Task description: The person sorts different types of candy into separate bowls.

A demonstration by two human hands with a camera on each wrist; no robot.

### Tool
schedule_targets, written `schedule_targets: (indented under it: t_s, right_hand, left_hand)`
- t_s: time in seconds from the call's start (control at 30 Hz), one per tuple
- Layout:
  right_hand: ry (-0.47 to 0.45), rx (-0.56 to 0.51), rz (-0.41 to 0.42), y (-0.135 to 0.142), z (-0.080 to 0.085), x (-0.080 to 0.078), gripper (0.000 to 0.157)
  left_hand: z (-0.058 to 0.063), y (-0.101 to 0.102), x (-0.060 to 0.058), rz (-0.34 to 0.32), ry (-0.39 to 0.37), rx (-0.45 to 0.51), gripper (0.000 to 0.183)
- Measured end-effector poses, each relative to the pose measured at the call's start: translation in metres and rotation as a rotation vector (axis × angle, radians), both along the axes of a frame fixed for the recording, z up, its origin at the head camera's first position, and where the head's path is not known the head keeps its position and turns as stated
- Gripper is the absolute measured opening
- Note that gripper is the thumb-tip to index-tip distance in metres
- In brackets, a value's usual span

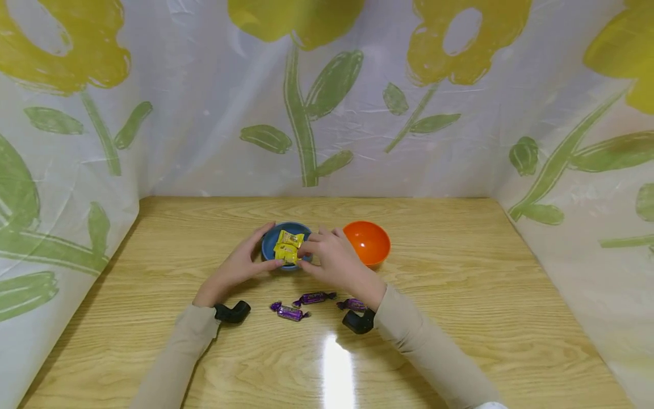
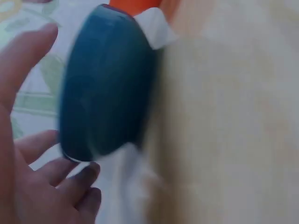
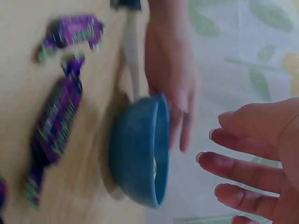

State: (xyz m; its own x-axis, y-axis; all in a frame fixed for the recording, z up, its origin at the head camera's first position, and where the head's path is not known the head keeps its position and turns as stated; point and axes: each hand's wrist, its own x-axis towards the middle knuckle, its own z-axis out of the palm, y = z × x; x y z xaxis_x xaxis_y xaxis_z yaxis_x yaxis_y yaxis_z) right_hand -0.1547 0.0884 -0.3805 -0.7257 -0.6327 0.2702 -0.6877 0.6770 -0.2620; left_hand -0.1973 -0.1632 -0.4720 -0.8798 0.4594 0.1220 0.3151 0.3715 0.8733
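Note:
A blue bowl (image 1: 264, 249) stands on the table with yellow-wrapped candies (image 1: 289, 238) inside it. Around its left side my left hand (image 1: 240, 267) is spread, thumb by the near rim and fingers by the far left rim. In the left wrist view the thumb is apart from the bowl (image 2: 107, 84), while fingertips lie right at its rim. My right hand (image 1: 332, 255) hovers over the bowl's right side, fingertips beside the candies. The right wrist view shows that hand (image 3: 261, 168) with parted fingers, nothing between them, facing the bowl's mouth.
An orange bowl (image 1: 367, 241) stands to the right, partly behind my right hand. Purple-wrapped candies (image 1: 290, 312) lie on the wooden table (image 1: 460, 272) in front of the bowls, one partly covered by the right wrist camera (image 1: 359, 322). A flowered curtain (image 1: 204, 113) surrounds the table.

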Motion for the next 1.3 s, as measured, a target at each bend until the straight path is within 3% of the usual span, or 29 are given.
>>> schedule_targets:
  t_s: [0.17, 0.37, 0.57, 0.83, 1.1, 1.3]
  right_hand:
    - [0.082, -0.004, 0.037, 0.000, -0.009, 0.023, 0.006]
    - [0.090, 0.045, 0.072, -0.004, -0.025, 0.049, 0.008]
    - [0.125, 0.152, 0.079, -0.011, -0.044, 0.065, 0.012]
    - [0.180, 0.236, 0.072, -0.018, -0.060, 0.075, 0.014]
    - [0.210, 0.210, 0.051, -0.020, -0.063, 0.084, 0.011]
    - [0.235, 0.236, 0.035, -0.019, -0.062, 0.091, 0.012]
  left_hand:
    - [0.032, 0.006, -0.010, -0.036, 0.042, -0.109, 0.084]
    - [0.073, 0.029, -0.027, -0.151, 0.075, -0.185, 0.081]
    - [0.093, 0.066, -0.040, -0.301, 0.116, -0.271, 0.079]
    - [0.091, 0.119, -0.042, -0.418, 0.094, -0.386, 0.083]
    - [0.069, 0.147, -0.042, -0.440, 0.059, -0.519, 0.097]
    - [0.061, 0.157, -0.040, -0.414, 0.050, -0.535, 0.105]
